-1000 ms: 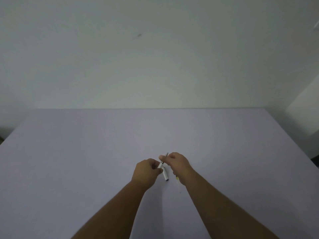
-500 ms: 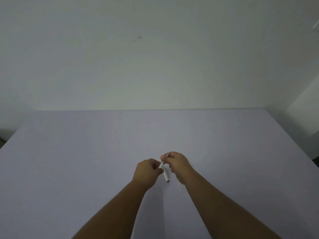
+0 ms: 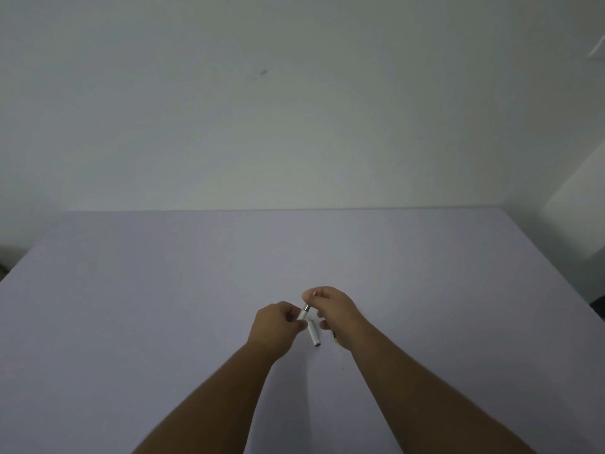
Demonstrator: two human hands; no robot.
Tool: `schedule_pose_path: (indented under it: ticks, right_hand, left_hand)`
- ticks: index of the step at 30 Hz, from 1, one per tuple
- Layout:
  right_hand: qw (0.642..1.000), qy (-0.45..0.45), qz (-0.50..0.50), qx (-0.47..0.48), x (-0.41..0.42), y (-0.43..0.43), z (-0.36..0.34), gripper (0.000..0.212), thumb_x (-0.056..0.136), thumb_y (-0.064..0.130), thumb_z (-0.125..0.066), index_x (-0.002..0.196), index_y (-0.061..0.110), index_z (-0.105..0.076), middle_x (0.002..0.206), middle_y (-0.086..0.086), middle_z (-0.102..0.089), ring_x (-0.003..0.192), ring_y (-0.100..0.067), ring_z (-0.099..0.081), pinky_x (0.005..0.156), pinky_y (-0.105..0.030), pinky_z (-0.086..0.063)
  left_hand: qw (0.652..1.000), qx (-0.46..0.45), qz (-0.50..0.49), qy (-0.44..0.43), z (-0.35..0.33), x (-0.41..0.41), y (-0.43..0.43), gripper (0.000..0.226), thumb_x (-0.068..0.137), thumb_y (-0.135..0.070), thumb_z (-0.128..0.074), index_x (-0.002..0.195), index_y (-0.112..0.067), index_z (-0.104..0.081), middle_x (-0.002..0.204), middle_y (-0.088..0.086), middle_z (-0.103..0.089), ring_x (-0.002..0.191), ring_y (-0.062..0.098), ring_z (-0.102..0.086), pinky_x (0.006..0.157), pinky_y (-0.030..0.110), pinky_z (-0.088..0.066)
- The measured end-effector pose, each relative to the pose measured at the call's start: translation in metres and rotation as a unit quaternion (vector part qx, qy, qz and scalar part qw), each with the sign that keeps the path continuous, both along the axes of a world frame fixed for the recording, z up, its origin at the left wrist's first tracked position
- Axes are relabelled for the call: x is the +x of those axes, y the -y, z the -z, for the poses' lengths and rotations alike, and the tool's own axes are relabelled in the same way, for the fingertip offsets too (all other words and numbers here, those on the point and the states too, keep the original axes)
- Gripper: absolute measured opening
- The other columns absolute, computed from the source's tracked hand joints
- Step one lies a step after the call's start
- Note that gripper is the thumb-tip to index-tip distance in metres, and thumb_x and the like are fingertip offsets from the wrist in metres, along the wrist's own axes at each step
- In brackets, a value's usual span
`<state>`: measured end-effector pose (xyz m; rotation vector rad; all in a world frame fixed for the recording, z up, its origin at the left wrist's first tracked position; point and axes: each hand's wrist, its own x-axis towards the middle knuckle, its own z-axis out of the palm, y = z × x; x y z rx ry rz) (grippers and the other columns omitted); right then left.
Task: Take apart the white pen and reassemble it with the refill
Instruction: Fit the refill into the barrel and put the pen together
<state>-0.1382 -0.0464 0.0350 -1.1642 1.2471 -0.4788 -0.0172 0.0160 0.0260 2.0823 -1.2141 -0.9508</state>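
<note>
Both hands meet low over the middle of the lilac table (image 3: pixel 163 290). My left hand (image 3: pixel 276 326) is closed around a white pen barrel (image 3: pixel 303 313) whose silver-ringed end points up and to the right. My right hand (image 3: pixel 330 309) pinches the thin front end of that pen (image 3: pixel 315 293) between thumb and forefinger, just above the barrel's end. A second white tube-shaped pen part (image 3: pixel 314 335) lies on the table between the two wrists. A small yellow piece (image 3: pixel 335 337) shows under my right wrist; most of it is hidden.
The table's far edge meets a plain pale wall (image 3: pixel 294 109). The table's right edge runs diagonally down the right side, with a white surface (image 3: pixel 576 204) beyond it.
The right hand's fingers have shifted slightly up along the pen's front end. The left hand holds the barrel in the same place. The loose white part has not moved.
</note>
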Motion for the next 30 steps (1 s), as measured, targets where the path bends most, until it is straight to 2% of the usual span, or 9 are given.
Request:
schedule_pose_path:
  ticks: [3, 6, 11, 15, 17, 19, 21, 27, 30]
  right_hand:
    - [0.999, -0.032, -0.016, -0.014, 0.0003, 0.0010, -0.0002, 0.014, 0.086, 0.029, -0.065, 0.076, 0.019, -0.065, 0.084, -0.001, -0.063, 0.068, -0.010, -0.052, 0.058, -0.022, -0.043]
    - [0.993, -0.118, -0.018, -0.025, 0.0017, 0.0018, -0.0005, 0.041, 0.080, 0.047, -0.066, 0.086, 0.006, -0.063, 0.075, 0.001, -0.058, 0.058, -0.011, -0.048, 0.054, -0.024, -0.039]
    - [1.000, -0.013, -0.003, 0.015, 0.0008, 0.0004, 0.0002, 0.012, 0.084, 0.026, -0.066, 0.078, 0.016, -0.065, 0.085, -0.003, -0.062, 0.066, -0.012, -0.049, 0.056, -0.022, -0.045]
    - [0.994, -0.108, -0.012, -0.013, 0.0026, 0.0011, -0.0002, 0.034, 0.080, 0.044, -0.068, 0.081, 0.011, -0.060, 0.075, 0.000, -0.061, 0.058, -0.012, -0.048, 0.057, -0.024, -0.041]
    - [0.998, -0.055, -0.012, 0.004, 0.0022, 0.0005, 0.0009, 0.029, 0.082, 0.039, -0.068, 0.085, 0.011, -0.061, 0.078, 0.000, -0.060, 0.065, -0.012, -0.049, 0.061, -0.024, -0.043]
    - [1.000, 0.008, -0.012, 0.018, 0.0006, 0.0003, 0.0007, 0.010, 0.085, 0.024, -0.066, 0.082, 0.014, -0.065, 0.076, 0.002, -0.059, 0.067, -0.011, -0.049, 0.062, -0.023, -0.044]
    - [1.000, 0.003, -0.017, 0.007, -0.0008, 0.0011, 0.0009, 0.010, 0.085, 0.020, -0.065, 0.076, 0.015, -0.065, 0.070, 0.003, -0.058, 0.063, -0.010, -0.048, 0.061, -0.022, -0.043]
    - [0.989, -0.144, -0.020, 0.014, 0.0041, 0.0036, -0.0036, 0.041, 0.078, 0.050, -0.068, 0.076, 0.010, -0.060, 0.076, -0.002, -0.062, 0.053, -0.012, -0.046, 0.054, -0.025, -0.040]
    - [0.998, -0.041, -0.012, 0.049, 0.0009, 0.0043, 0.0008, 0.029, 0.083, 0.039, -0.066, 0.079, 0.011, -0.063, 0.074, -0.001, -0.058, 0.058, -0.011, -0.045, 0.055, -0.022, -0.040]
  left_hand:
    - [1.000, 0.000, 0.003, -0.002, -0.0008, 0.0004, -0.0007, 0.008, 0.078, -0.022, -0.070, 0.076, -0.024, -0.062, 0.065, -0.011, -0.055, 0.058, 0.005, -0.051, 0.052, 0.018, -0.039]
    - [1.000, 0.003, 0.010, 0.003, 0.0019, -0.0018, -0.0031, 0.010, 0.079, -0.023, -0.069, 0.074, -0.025, -0.061, 0.064, -0.011, -0.055, 0.057, 0.003, -0.050, 0.052, 0.016, -0.036]
    - [1.000, -0.001, 0.002, -0.001, 0.0009, 0.0004, -0.0025, 0.009, 0.079, -0.022, -0.070, 0.077, -0.025, -0.062, 0.065, -0.012, -0.056, 0.058, 0.003, -0.050, 0.052, 0.016, -0.035]
    - [1.000, 0.003, 0.009, 0.007, 0.0015, -0.0014, -0.0032, 0.014, 0.080, -0.022, -0.069, 0.072, -0.025, -0.058, 0.064, -0.011, -0.054, 0.057, 0.003, -0.048, 0.052, 0.016, -0.035]
    - [1.000, 0.002, -0.001, -0.005, 0.0010, -0.0009, -0.0019, 0.015, 0.079, -0.022, -0.070, 0.071, -0.026, -0.058, 0.064, -0.011, -0.054, 0.057, 0.004, -0.050, 0.051, 0.016, -0.036]
    - [1.000, 0.004, -0.002, -0.008, -0.0006, 0.0000, -0.0006, 0.016, 0.079, -0.022, -0.071, 0.071, -0.026, -0.058, 0.064, -0.011, -0.054, 0.056, 0.004, -0.050, 0.051, 0.017, -0.036]
    - [1.000, 0.005, 0.006, 0.003, -0.0010, -0.0007, 0.0000, 0.018, 0.078, -0.022, -0.070, 0.068, -0.026, -0.057, 0.063, -0.011, -0.053, 0.056, 0.004, -0.048, 0.051, 0.017, -0.035]
    - [1.000, 0.000, 0.004, 0.018, 0.0033, -0.0052, -0.0001, 0.022, 0.078, -0.022, -0.070, 0.066, -0.026, -0.053, 0.062, -0.010, -0.051, 0.055, 0.004, -0.046, 0.052, 0.018, -0.034]
    - [1.000, 0.000, -0.009, 0.000, 0.0032, -0.0018, 0.0011, 0.013, 0.077, -0.022, -0.071, 0.074, -0.025, -0.059, 0.066, -0.010, -0.056, 0.059, 0.004, -0.051, 0.053, 0.017, -0.037]
